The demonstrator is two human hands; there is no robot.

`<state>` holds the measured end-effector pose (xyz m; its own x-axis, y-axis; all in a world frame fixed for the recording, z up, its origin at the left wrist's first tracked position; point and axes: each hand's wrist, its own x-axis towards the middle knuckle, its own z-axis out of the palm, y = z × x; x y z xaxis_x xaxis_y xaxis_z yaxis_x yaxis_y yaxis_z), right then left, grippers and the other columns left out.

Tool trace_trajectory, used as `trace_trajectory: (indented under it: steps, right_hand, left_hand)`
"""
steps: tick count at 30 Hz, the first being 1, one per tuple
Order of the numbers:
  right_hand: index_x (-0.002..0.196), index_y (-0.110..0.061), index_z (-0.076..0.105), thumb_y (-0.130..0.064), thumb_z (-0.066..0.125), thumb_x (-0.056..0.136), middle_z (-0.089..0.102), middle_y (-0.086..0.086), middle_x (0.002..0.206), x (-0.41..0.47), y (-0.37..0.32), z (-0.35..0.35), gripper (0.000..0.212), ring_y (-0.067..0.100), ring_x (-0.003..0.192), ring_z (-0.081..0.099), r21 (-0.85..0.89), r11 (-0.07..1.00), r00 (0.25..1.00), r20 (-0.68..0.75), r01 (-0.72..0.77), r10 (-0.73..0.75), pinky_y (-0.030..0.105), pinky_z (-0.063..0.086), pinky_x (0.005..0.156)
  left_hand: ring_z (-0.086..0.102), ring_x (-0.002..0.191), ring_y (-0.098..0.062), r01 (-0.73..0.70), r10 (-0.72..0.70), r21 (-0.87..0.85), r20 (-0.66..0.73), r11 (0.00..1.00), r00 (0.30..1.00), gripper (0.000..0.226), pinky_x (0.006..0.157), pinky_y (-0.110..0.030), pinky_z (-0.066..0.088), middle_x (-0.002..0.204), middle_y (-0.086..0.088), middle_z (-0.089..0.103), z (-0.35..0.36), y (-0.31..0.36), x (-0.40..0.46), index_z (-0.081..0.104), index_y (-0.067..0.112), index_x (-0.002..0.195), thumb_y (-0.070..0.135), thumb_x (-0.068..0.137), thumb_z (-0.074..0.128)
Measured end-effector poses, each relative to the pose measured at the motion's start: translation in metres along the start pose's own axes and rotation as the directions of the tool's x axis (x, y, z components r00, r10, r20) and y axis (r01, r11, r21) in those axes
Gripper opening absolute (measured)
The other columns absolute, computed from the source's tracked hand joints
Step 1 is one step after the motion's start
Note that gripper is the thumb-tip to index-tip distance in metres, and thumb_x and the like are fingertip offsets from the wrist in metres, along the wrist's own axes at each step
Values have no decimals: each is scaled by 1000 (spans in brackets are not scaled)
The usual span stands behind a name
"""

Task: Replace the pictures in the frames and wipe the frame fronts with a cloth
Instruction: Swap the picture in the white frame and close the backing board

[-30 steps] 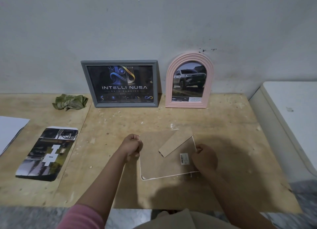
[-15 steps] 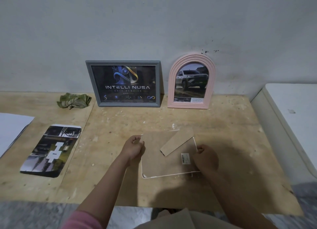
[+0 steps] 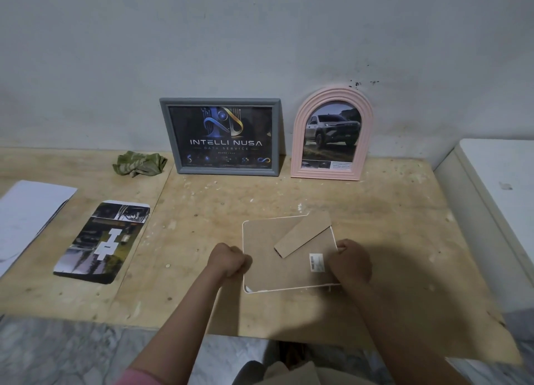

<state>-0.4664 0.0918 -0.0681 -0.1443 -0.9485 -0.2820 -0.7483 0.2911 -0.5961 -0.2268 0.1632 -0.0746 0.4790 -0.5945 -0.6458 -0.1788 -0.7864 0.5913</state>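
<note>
A white-rimmed frame (image 3: pixel 268 269) lies face down on the wooden table (image 3: pixel 375 240), its brown backing board and folded stand facing up. My left hand (image 3: pixel 228 259) is curled at the frame's left edge. My right hand (image 3: pixel 351 262) is curled at its right edge, by a barcode sticker. A loose printed picture (image 3: pixel 105 240) lies flat to the left. A crumpled green cloth (image 3: pixel 140 163) sits at the back, left of a grey frame (image 3: pixel 221 136) with a logo picture. A pink arched frame (image 3: pixel 332 134) with a truck picture leans on the wall.
White paper sheets (image 3: pixel 27 211) lie at the table's far left. A white cabinet or appliance (image 3: pixel 497 199) stands against the table's right side. The wall runs right behind the standing frames. The table's front edge is close to my body.
My left hand has slid down the frame's left edge, from its top corner to about mid-height. The right hand stays at the right edge. The view has shifted slightly.
</note>
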Motion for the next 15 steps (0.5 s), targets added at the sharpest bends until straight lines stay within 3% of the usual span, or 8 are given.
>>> trace_trajectory:
  steps: [2,5,8,12,15]
  right_hand:
    - [78,-12,67,-5,55,70,68,10,91,-1,-2,1,17,34,84,61,29,999,1000,-9,-15,15,30,42,66]
    - [77,-10,67,-5,54,71,68,12,90,-6,-6,2,15,34,83,60,48,999,999,-23,-22,23,28,39,63]
    - [77,-10,68,-8,57,72,68,11,91,-10,-9,2,12,33,83,60,44,998,999,-22,-40,41,27,36,62]
    - [76,-12,67,-14,60,74,68,8,88,-11,-8,6,7,30,79,60,20,998,998,-20,-58,59,27,36,60]
    - [80,-15,67,-16,61,76,68,7,89,-10,-8,5,7,29,82,60,19,998,998,-23,-62,63,26,35,62]
  left_hand:
    - [55,58,-22,-39,37,-39,-63,998,997,15,54,-25,44,61,-7,61,3,-1,-3,59,10,58,18,59,71]
    - [67,80,-20,-56,46,-89,-107,994,993,30,74,-31,54,81,-5,68,8,-1,-5,61,10,75,24,60,82]
    - [67,85,-22,-40,30,-95,-100,995,994,30,83,-35,55,87,-7,68,9,1,-5,59,11,78,22,64,83]
    - [65,97,-23,-46,33,-105,-128,993,991,40,89,-33,51,102,-8,68,10,-2,-1,63,5,100,24,69,80]
    - [65,97,-25,-42,25,-132,-126,990,992,34,91,-34,51,103,-11,68,11,0,1,63,4,99,19,73,77]
